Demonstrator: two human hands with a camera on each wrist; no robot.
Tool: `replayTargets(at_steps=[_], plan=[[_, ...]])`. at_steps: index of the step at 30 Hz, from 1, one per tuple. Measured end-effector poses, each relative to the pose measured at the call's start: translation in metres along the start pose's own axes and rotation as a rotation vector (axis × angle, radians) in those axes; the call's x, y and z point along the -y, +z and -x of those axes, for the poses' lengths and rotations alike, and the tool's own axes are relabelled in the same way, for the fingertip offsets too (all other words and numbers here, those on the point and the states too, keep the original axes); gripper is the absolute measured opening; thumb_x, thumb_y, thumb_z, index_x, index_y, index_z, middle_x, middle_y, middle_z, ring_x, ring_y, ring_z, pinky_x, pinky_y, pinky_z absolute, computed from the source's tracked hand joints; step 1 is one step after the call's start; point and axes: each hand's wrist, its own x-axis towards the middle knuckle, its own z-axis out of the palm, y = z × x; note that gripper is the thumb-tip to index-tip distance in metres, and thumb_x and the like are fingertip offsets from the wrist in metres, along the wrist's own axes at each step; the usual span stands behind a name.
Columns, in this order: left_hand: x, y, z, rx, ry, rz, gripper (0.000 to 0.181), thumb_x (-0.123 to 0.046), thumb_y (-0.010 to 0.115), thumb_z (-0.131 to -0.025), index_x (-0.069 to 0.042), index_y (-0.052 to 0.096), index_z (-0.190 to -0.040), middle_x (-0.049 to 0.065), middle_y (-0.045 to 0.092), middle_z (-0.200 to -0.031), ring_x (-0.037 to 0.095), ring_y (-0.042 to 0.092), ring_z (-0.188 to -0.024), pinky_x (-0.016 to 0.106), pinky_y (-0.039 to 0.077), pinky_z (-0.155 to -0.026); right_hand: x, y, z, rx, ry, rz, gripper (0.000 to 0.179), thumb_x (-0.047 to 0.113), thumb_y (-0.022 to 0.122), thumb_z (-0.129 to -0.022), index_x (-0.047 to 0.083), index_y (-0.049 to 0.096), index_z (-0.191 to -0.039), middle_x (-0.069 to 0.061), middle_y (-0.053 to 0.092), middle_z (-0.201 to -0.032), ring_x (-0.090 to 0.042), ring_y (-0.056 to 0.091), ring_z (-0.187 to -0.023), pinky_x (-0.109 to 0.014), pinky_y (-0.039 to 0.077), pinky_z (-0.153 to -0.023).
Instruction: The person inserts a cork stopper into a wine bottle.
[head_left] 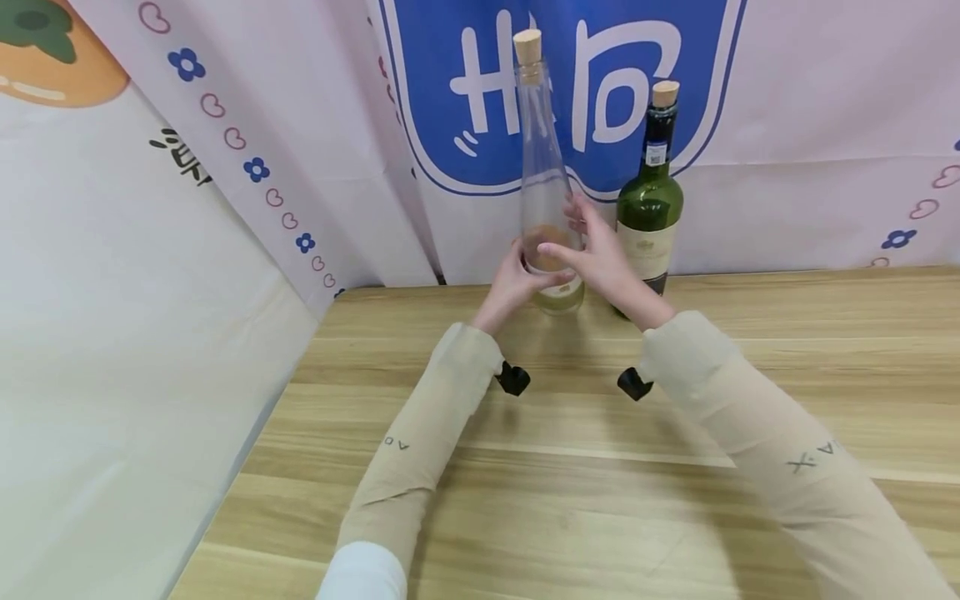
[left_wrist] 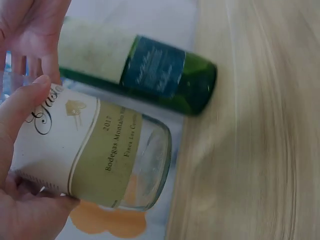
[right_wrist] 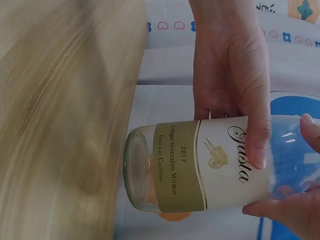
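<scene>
**Op:** Sleeves come up from the near edge of the table [head_left: 525, 467], one from each side, and meet at the clear bottle [head_left: 542, 167]. I read my left hand [head_left: 513, 283] as wrapped round its lower body, thumb across the label [left_wrist: 75, 145]. My right hand [head_left: 600, 258] holds the other flank, fingers curled onto the glass above the label.

**Obs:** Is the bottle standing or lifted?

**Op:** Upright, cork [head_left: 527, 46] in. From the wrist views its base looks just off the wood, though I cannot tell for certain. It sits toward the far side of the table, just left of the green bottle [head_left: 649, 200], which is also corked and stands close to the banner [head_left: 570, 92] behind.

**Obs:** So which step do you call it?

**Op:** My judgement: two-handed hold settled, bottle being carried or positioned. Next move wants a firm hold low down, and care to keep clear of the green bottle, which stands right by my right fingers.
</scene>
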Motion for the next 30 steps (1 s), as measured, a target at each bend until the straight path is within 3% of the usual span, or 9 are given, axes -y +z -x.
replayTargets(at_steps=[6,10,17,24,30], plan=[[0.013,0.002,-0.009,0.040,0.030,0.031,0.085,-0.020,0.080,-0.069,-0.010,0.034,-0.140,0.006,0.038,-0.140,0.018,0.037,-0.127,0.025,0.033,-0.102,-0.019,0.012,-0.007,-0.070,0.031,-0.023,0.082,0.028,0.067,-0.083,0.006,0.017,-0.145,-0.013,0.029,-0.145,-0.026,0.030,-0.132,-0.038,0.029,-0.106],[0.016,0.003,-0.008,0.066,0.018,0.068,0.077,-0.013,0.078,-0.071,-0.005,0.037,-0.136,0.009,0.043,-0.136,0.020,0.043,-0.122,0.026,0.037,-0.099,-0.030,0.019,-0.007,-0.101,0.048,-0.013,0.082,0.028,0.066,-0.084,0.005,0.017,-0.144,-0.016,0.030,-0.143,-0.027,0.029,-0.131,-0.039,0.028,-0.106],[-0.003,-0.001,0.002,0.111,-0.087,0.104,0.068,-0.008,0.074,-0.076,-0.003,0.039,-0.134,0.010,0.046,-0.133,0.023,0.046,-0.118,0.028,0.042,-0.094,-0.038,0.023,-0.008,-0.117,0.057,0.011,0.080,0.029,0.066,-0.084,0.008,0.018,-0.145,-0.016,0.031,-0.143,-0.026,0.029,-0.131,-0.040,0.029,-0.105],[-0.005,0.002,-0.001,0.143,-0.060,0.074,0.067,-0.008,0.072,-0.078,-0.001,0.038,-0.134,0.013,0.044,-0.135,0.025,0.046,-0.119,0.028,0.043,-0.094,-0.036,0.020,-0.008,-0.120,0.103,0.038,0.081,0.030,0.065,-0.084,0.009,0.017,-0.145,-0.016,0.031,-0.143,-0.027,0.029,-0.131,-0.041,0.030,-0.105],[0.014,0.008,-0.012,0.180,-0.041,0.082,0.076,-0.011,0.074,-0.077,-0.006,0.031,-0.139,0.011,0.041,-0.138,0.022,0.043,-0.122,0.027,0.040,-0.097,-0.035,0.011,-0.002,-0.057,0.142,0.110,0.086,0.032,0.065,-0.084,0.007,0.011,-0.146,-0.016,0.025,-0.146,-0.028,0.025,-0.133,-0.042,0.028,-0.106]])
